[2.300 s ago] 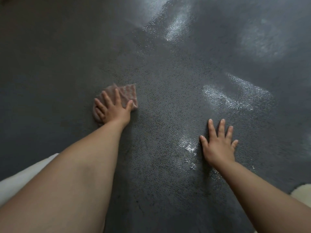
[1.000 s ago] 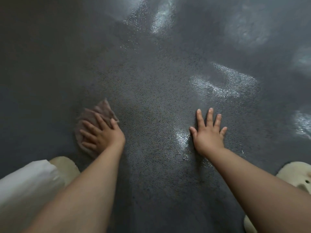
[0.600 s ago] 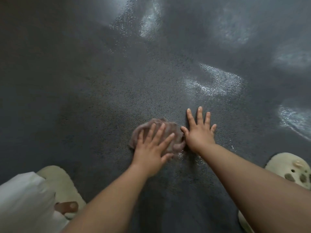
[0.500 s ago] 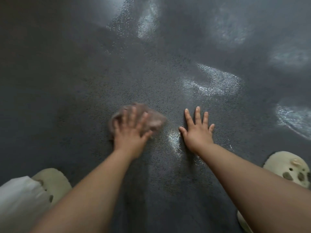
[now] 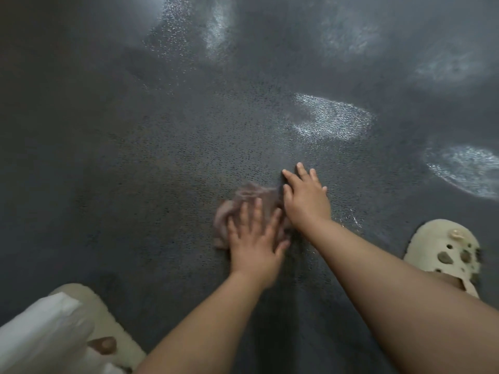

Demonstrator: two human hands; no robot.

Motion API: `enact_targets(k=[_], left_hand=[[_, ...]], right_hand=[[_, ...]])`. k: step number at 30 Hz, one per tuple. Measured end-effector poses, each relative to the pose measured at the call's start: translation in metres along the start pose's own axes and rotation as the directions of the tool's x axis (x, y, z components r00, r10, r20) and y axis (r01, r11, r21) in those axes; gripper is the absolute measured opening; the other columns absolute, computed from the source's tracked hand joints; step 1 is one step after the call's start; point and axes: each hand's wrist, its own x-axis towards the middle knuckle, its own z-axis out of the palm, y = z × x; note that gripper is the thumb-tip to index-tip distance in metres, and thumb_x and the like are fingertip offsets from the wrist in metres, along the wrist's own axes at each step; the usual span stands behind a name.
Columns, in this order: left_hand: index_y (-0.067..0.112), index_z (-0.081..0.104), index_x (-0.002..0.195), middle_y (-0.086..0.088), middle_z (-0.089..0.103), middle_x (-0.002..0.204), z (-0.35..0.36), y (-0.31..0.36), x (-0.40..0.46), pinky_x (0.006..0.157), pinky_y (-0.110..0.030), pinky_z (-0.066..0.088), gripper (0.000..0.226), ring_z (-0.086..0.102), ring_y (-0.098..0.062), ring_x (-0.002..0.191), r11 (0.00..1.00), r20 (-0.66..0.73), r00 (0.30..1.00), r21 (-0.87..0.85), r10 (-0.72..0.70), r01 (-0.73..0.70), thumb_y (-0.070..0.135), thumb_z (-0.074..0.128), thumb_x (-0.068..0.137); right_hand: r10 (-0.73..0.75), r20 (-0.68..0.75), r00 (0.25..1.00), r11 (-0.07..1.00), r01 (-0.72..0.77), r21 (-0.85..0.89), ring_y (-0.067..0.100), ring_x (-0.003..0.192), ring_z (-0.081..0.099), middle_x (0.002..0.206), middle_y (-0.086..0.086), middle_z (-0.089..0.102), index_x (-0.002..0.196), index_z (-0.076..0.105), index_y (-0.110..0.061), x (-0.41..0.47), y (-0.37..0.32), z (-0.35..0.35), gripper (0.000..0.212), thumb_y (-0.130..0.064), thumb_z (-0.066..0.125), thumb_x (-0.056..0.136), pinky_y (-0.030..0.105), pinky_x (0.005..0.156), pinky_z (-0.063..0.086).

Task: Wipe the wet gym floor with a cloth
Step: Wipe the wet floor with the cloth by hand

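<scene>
A crumpled pinkish-brown cloth (image 5: 244, 201) lies on the dark speckled gym floor (image 5: 162, 157) near the middle of the view. My left hand (image 5: 255, 238) presses down on the cloth with its fingers spread and straight, covering the cloth's near part. My right hand (image 5: 306, 199) lies flat on the floor just right of the cloth, fingers straight, its thumb side touching the cloth's edge. Wet patches shine on the floor beyond my hands, one (image 5: 333, 121) straight ahead to the right.
My right foot in a cream clog (image 5: 442, 252) stands at the right, my left foot in a cream clog (image 5: 108, 319) at the lower left, with a white garment (image 5: 40, 336) over my knee. More wet glare shows at far right (image 5: 467, 171) and top (image 5: 218, 25).
My left hand has slid the cloth rightward until it meets my right hand. The right hand has stayed flat on the floor. The view has dropped a little, showing more of the clogs.
</scene>
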Motion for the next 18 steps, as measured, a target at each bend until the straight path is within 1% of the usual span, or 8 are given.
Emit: enact_targets(k=[2,3,4,6,8,11,13,18], left_hand=[[0.035,0.032,0.145,-0.004,-0.006,0.157,-0.004,0.026,-0.009,0.109,-0.051,-0.018,0.081,-0.009,-0.03,0.145,0.984,0.164,0.972,0.033,0.166,-0.174,0.061,0.005,0.074],[0.036,0.021,0.149,0.001,-0.018,0.155,-0.006,0.031,-0.01,0.107,-0.048,-0.024,0.086,-0.018,-0.028,0.144,0.977,0.196,0.958,-0.005,0.209,-0.213,0.061,-0.004,0.07],[0.034,0.019,0.149,0.002,-0.014,0.157,-0.013,0.029,-0.009,0.11,-0.047,-0.019,0.088,-0.013,-0.026,0.145,0.971,0.186,0.953,-0.061,0.24,-0.232,0.059,-0.007,0.069],[0.024,0.039,0.144,-0.003,0.025,0.156,-0.033,0.011,-0.003,0.116,-0.042,0.012,0.081,0.02,-0.026,0.144,0.941,0.075,0.955,-0.211,0.286,-0.265,0.049,0.004,0.075],[0.01,0.059,0.127,-0.01,0.055,0.134,-0.049,-0.014,0.006,0.107,-0.036,0.034,0.067,0.049,-0.028,0.126,0.892,-0.08,0.97,-0.383,0.228,-0.241,0.035,0.019,0.08],[0.004,0.062,0.119,-0.015,0.058,0.127,-0.067,-0.046,0.023,0.098,-0.044,0.044,0.048,0.052,-0.038,0.116,0.936,-0.21,0.975,-0.321,0.08,-0.146,0.015,0.034,0.082],[0.01,0.049,0.134,-0.012,0.042,0.143,-0.081,-0.055,0.032,0.106,-0.04,0.035,0.048,0.036,-0.034,0.129,0.965,-0.112,0.994,-0.261,0.007,-0.036,0.009,0.043,0.087],[0.028,0.008,0.151,-0.007,-0.001,0.158,-0.09,-0.063,0.047,0.115,-0.04,0.014,0.086,0.004,-0.027,0.144,0.995,0.161,0.986,-0.084,-0.042,0.056,0.027,0.063,0.085]], right_hand=[[-0.022,-0.098,0.995,0.99,0.035,0.134,0.026,0.143,0.022,0.152,0.005,0.032,0.136,0.048,-0.016,0.002,0.008,0.002,0.039,-0.019,0.039,0.098,0.046,0.114,0.018],[-0.027,-0.173,0.985,0.98,0.061,0.192,0.028,0.139,0.031,0.146,0.01,0.041,0.131,0.053,-0.009,0.001,0.012,0.002,0.038,-0.014,0.04,0.096,0.04,0.114,0.021],[-0.018,-0.256,0.966,0.97,0.08,0.231,0.031,0.133,0.04,0.139,0.016,0.048,0.126,0.056,-0.003,-0.002,0.016,0.002,0.038,-0.011,0.04,0.092,0.035,0.111,0.024],[-0.032,-0.422,0.906,0.968,0.133,0.212,0.037,0.116,0.05,0.122,0.023,0.057,0.114,0.062,0.002,-0.013,0.021,0.002,0.041,-0.012,0.038,0.084,0.031,0.102,0.028],[-0.183,-0.474,0.861,0.965,0.248,0.079,0.034,0.104,0.049,0.11,0.022,0.059,0.105,0.063,-0.002,-0.031,0.021,0.01,0.039,-0.016,0.039,0.079,0.036,0.094,0.033],[-0.54,-0.252,0.803,0.84,0.496,-0.218,0.031,0.112,0.045,0.119,0.016,0.06,0.113,0.063,-0.013,-0.06,0.017,0.047,0.041,-0.03,0.045,0.08,0.047,0.098,0.033],[-0.557,-0.087,0.826,0.797,0.502,-0.336,0.033,0.127,0.037,0.135,0.011,0.054,0.124,0.06,-0.022,-0.071,0.014,0.067,0.05,-0.043,0.041,0.083,0.054,0.104,0.023],[-0.566,0.031,0.824,0.749,0.529,-0.4,0.036,0.135,0.025,0.147,0.007,0.041,0.132,0.052,-0.035,-0.055,0.019,0.065,0.056,-0.057,0.035,0.084,0.061,0.105,0.013]])
